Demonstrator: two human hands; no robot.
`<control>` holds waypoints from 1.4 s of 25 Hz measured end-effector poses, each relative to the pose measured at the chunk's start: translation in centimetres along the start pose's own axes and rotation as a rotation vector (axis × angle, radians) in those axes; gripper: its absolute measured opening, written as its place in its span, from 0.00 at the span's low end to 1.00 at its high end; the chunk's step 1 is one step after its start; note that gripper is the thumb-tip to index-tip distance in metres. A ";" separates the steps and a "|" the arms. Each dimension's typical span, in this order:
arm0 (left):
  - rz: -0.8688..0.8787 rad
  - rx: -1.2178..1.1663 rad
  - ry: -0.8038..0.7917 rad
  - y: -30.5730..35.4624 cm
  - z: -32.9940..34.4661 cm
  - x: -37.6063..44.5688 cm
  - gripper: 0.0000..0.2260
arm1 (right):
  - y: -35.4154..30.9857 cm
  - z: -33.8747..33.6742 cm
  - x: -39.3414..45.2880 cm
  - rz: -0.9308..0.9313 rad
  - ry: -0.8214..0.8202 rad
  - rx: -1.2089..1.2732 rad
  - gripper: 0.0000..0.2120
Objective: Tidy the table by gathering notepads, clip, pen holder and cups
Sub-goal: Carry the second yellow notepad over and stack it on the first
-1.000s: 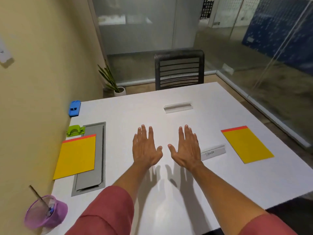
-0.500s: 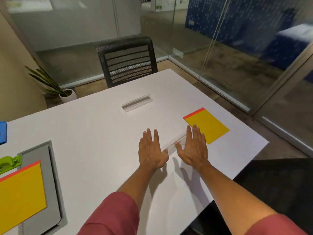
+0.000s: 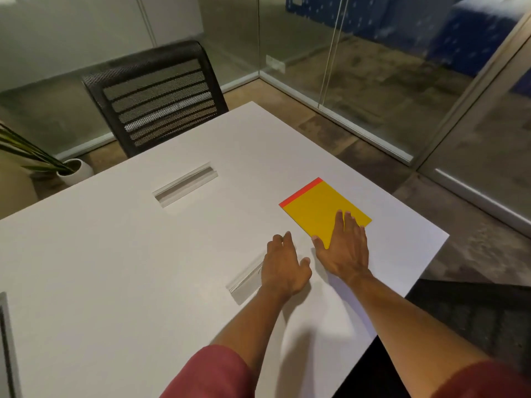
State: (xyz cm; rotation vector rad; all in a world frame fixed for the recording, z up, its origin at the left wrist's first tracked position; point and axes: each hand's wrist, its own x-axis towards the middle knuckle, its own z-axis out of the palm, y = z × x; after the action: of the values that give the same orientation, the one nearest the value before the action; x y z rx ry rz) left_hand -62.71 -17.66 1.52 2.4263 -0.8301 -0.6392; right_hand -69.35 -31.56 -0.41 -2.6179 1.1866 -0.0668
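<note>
A yellow notepad (image 3: 319, 209) with a red top strip lies flat near the right edge of the white table (image 3: 115, 254). My right hand (image 3: 343, 248) lies palm down with straight fingers on the notepad's near corner, thumb spread to the left of it. My left hand (image 3: 283, 268) hovers just left of it, fingers loosely bent, holding nothing, over a clear acrylic name stand (image 3: 247, 278). The other notepad, clip, pen holder and cups are out of view.
A second clear acrylic stand (image 3: 185, 183) sits further back at mid-table. A black mesh chair (image 3: 152, 96) stands behind the far edge, a potted plant (image 3: 73, 169) at the left. Glass walls run along the right. The table's right corner is close to the notepad.
The view has swung right, dropping the left notepad, green clip and purple cup from sight. Both hands moved right; my right hand now lies on the yellow notepad.
</note>
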 end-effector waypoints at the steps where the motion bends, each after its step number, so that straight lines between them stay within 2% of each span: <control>1: 0.007 -0.029 -0.026 0.6 0.7 1.0 0.33 | 0.8 0.2 1.2 0.018 -0.002 0.011 0.43; 7: -0.119 -0.268 -0.130 2.9 4.4 6.4 0.29 | 5.0 1.6 7.4 0.096 -0.062 0.050 0.40; 13: -0.317 -0.523 -0.111 4.4 6.0 9.5 0.12 | 7.2 2.7 11.8 0.173 -0.179 0.094 0.37; 16: -0.409 -0.626 -0.086 4.7 6.5 10.2 0.14 | 7.3 2.9 12.8 0.194 -0.195 0.097 0.30; 20: -0.521 -0.812 -0.103 5.0 6.7 10.7 0.28 | 7.9 2.5 13.1 0.201 -0.150 0.023 0.23; 22: -0.581 -0.894 -0.128 5.1 6.8 10.5 0.31 | 8.3 2.3 13.0 0.250 -0.142 0.018 0.21; 27: -0.695 -0.975 -0.121 5.0 7.1 10.8 0.20 | 10.0 2.3 12.7 0.366 -0.107 0.175 0.12; 29: -0.715 -0.991 -0.105 4.9 7.1 10.6 0.11 | 10.6 2.1 12.8 0.377 -0.096 0.261 0.06; 31: -0.701 -0.957 -0.071 4.9 7.2 10.2 0.03 | 11.0 1.9 12.7 0.395 -0.067 0.305 0.07; 33: -0.662 -0.904 -0.073 4.6 7.3 10.1 0.09 | 11.4 1.6 12.5 0.425 -0.048 0.331 0.09; 35: -0.594 -0.910 -0.061 4.6 6.9 9.8 0.06 | 11.3 0.9 12.4 0.453 -0.062 0.345 0.07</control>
State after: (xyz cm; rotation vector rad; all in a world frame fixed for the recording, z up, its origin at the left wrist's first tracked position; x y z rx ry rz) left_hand -61.66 -29.27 -3.70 1.7577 0.2043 -1.0251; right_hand -69.24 -47.74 -5.05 -1.9981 1.5566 -0.0912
